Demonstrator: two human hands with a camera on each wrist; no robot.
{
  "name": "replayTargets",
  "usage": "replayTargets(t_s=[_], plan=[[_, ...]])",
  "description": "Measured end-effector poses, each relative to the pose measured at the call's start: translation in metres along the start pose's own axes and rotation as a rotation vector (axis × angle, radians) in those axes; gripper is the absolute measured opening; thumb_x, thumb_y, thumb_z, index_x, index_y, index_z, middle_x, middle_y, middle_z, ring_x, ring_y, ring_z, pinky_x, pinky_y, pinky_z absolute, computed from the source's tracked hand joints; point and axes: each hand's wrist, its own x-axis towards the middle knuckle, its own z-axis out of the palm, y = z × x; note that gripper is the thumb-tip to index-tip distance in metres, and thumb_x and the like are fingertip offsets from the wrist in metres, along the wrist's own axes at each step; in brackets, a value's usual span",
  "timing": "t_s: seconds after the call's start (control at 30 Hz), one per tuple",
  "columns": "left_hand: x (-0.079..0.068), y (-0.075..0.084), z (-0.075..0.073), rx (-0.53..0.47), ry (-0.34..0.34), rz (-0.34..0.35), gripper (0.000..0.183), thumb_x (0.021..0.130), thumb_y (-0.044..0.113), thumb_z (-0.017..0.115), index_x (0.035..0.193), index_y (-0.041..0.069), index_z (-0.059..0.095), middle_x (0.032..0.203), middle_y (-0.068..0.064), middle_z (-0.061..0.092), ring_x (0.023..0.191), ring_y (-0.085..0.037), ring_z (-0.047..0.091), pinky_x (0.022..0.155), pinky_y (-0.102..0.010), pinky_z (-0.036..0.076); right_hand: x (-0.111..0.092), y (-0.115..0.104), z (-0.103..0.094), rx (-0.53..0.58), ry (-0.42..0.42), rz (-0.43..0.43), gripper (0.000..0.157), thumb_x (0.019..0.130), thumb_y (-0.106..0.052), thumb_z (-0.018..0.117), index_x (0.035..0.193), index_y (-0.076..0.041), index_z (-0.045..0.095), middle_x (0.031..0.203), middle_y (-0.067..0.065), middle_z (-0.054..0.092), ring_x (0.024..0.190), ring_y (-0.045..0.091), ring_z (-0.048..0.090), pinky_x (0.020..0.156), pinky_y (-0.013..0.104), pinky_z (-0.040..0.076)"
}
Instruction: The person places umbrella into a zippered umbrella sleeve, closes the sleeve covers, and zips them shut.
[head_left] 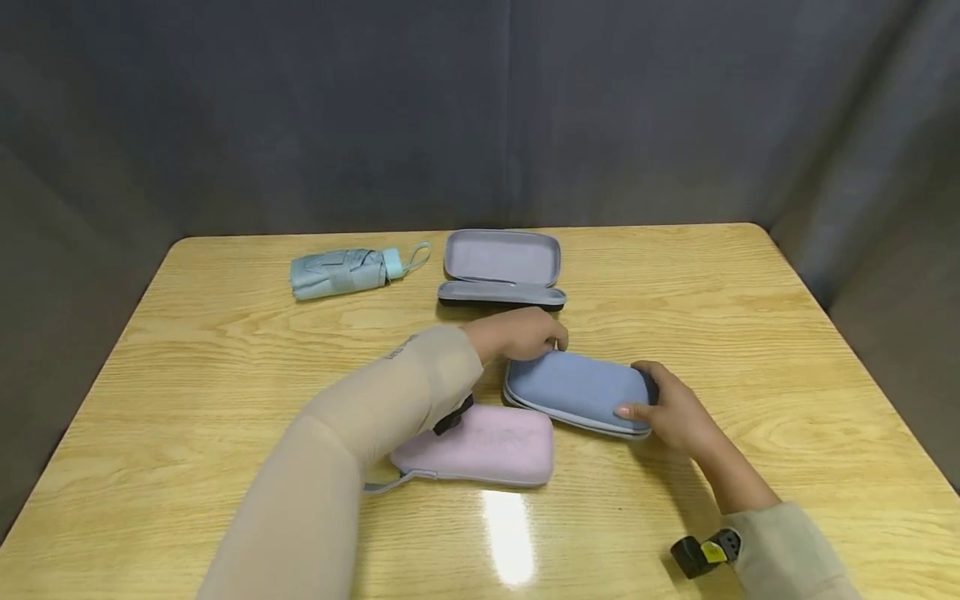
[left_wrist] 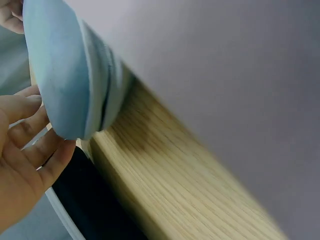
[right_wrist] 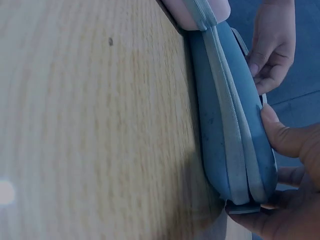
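Observation:
A blue zip case [head_left: 577,388] with pale piping lies at the middle right of the table, its zipped side showing in the right wrist view. My right hand [head_left: 678,414] grips its right end, thumb on top and fingers round the back. At the case's far left edge is my left hand [head_left: 522,333], its fingers and thumb against the rim. In the left wrist view that hand [left_wrist: 25,155] has its fingertips at one end of the case [left_wrist: 62,75]. A pink zip case [head_left: 487,446] with a wrist strap lies nearer me, partly under my left forearm.
Behind my left hand stands an open grey case [head_left: 502,257], lid raised. A folded light-blue umbrella [head_left: 341,273] with a loop lies at the back left. Dark curtains [head_left: 480,117] hang beyond the wooden table [head_left: 750,333].

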Motion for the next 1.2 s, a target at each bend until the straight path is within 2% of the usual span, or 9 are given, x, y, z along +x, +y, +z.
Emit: replayTargets(t_s=[0.1, 0.2, 0.33, 0.4, 0.63, 0.83, 1.07, 1.2], plan=[[0.007, 0.0, -0.002, -0.04, -0.025, -0.013, 0.023, 0.087, 0.003, 0.045, 0.101, 0.007, 0.062, 0.103, -0.004, 0.059, 0.097, -0.015, 0.051, 0.083, -0.022, 0.036, 0.003, 0.001, 0.0, 0.026, 0.002, -0.009, 0.07, 0.077, -0.024, 0.064, 0.127, 0.008, 0.027, 0.128, 0.031, 0.027, 0.116, 0.043, 0.027, 0.091, 0.053, 0.024], [0.013, 0.0, -0.003, -0.127, -0.069, -0.076, 0.023, 0.088, 0.003, 0.044, 0.103, 0.008, 0.061, 0.108, -0.004, 0.057, 0.101, -0.015, 0.049, 0.083, -0.021, 0.036, 0.005, 0.001, -0.001, 0.019, 0.001, -0.009, 0.069, 0.076, -0.024, 0.064, 0.126, 0.009, 0.028, 0.126, 0.031, 0.029, 0.115, 0.043, 0.028, 0.091, 0.053, 0.024], [0.019, -0.001, -0.002, -0.219, -0.11, -0.165, 0.023, 0.089, 0.006, 0.044, 0.106, 0.009, 0.059, 0.112, -0.004, 0.054, 0.102, -0.015, 0.048, 0.082, -0.022, 0.037, 0.004, -0.002, -0.001, -0.056, 0.015, 0.019, 0.072, 0.075, -0.027, 0.065, 0.127, 0.008, 0.03, 0.127, 0.031, 0.03, 0.116, 0.044, 0.028, 0.09, 0.052, 0.026], [0.022, -0.001, -0.001, -0.238, -0.117, -0.184, 0.024, 0.089, 0.007, 0.044, 0.107, 0.009, 0.06, 0.112, -0.004, 0.054, 0.103, -0.014, 0.047, 0.082, -0.022, 0.036, 0.003, -0.004, -0.001, -0.105, 0.026, 0.038, 0.074, 0.074, -0.029, 0.065, 0.128, 0.008, 0.03, 0.127, 0.031, 0.031, 0.116, 0.044, 0.028, 0.09, 0.052, 0.026], [0.035, 0.003, 0.002, -0.282, -0.13, -0.177, 0.025, 0.089, 0.006, 0.042, 0.105, 0.009, 0.06, 0.111, -0.002, 0.054, 0.103, -0.01, 0.046, 0.082, -0.018, 0.034, 0.001, -0.009, 0.0, -0.192, 0.058, 0.046, 0.074, 0.074, -0.031, 0.066, 0.128, 0.009, 0.032, 0.125, 0.031, 0.034, 0.114, 0.044, 0.03, 0.09, 0.051, 0.028], [0.043, 0.007, 0.003, -0.335, -0.168, -0.171, 0.026, 0.09, 0.005, 0.04, 0.108, 0.009, 0.058, 0.11, -0.001, 0.054, 0.102, -0.011, 0.047, 0.081, -0.017, 0.035, -0.001, -0.006, 0.002, -0.182, 0.069, 0.035, 0.076, 0.073, -0.035, 0.065, 0.128, 0.007, 0.033, 0.126, 0.03, 0.033, 0.114, 0.044, 0.03, 0.089, 0.052, 0.029], [0.048, 0.009, 0.003, -0.416, -0.219, -0.161, 0.033, 0.087, -0.004, 0.037, 0.11, 0.011, 0.057, 0.11, -0.001, 0.055, 0.102, -0.012, 0.048, 0.079, -0.019, 0.037, -0.002, -0.005, 0.001, -0.176, 0.079, 0.02, 0.075, 0.073, -0.034, 0.065, 0.128, 0.007, 0.034, 0.126, 0.029, 0.035, 0.114, 0.042, 0.031, 0.089, 0.051, 0.029], [0.052, 0.009, 0.003, -0.434, -0.245, -0.171, 0.033, 0.087, -0.005, 0.037, 0.107, 0.011, 0.058, 0.105, -0.002, 0.055, 0.096, -0.013, 0.049, 0.077, -0.02, 0.038, -0.002, -0.004, 0.0, -0.161, 0.08, 0.022, 0.075, 0.073, -0.033, 0.065, 0.128, 0.007, 0.033, 0.127, 0.028, 0.034, 0.115, 0.042, 0.031, 0.09, 0.05, 0.028]])
